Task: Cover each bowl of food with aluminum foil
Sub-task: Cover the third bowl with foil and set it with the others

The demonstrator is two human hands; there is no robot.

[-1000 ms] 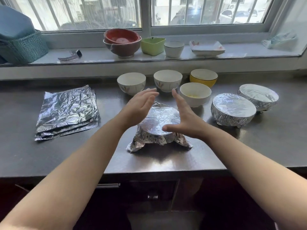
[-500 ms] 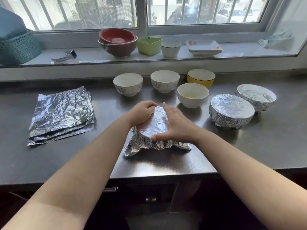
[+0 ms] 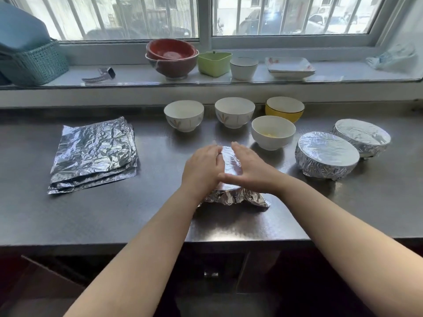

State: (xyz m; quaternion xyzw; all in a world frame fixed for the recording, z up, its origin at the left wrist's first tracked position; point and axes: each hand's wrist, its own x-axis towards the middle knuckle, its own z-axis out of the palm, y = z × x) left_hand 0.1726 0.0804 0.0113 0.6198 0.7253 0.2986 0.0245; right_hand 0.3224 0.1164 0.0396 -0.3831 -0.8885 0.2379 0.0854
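Mid-task, roughly a third of the way by the look of it. Done: two foil-wrapped bowls at centre right, one nearer [image 3: 326, 154] and one behind it [image 3: 362, 137], each with foil pulled tight over the rim and tucked down the sides. In hand: a third bowl [image 3: 231, 165] at frame centre on the desk [image 3: 114, 216], foil laid flat over the top, its skirt crumpled and flaring loose along the near edge.

Left hand [image 3: 201, 168] pressed on the foil's left side, right hand [image 3: 251, 170] on its right side; fingers [image 3: 242, 152] straight and close together, flattened against the foil rather than pinching it, thumbs meeting near the front rim. Likely a smoothing and moulding step; tucking under the rim probably not yet finished.

Left to do: four open bowls just behind the hands — two white patterned ones [image 3: 184, 115] and [image 3: 234, 112], a yellow one [image 3: 285, 108], and a white one [image 3: 273, 135] with something pale yellow inside. Contents of the other three not visible.

Spare foil sheets [image 3: 95, 154] stacked at centre left, well apart from the bowls. Whether the stack holds enough for four: hard to judge.

Sill dishes at upper centre apparently not part of the job, though cannot tell for sure.
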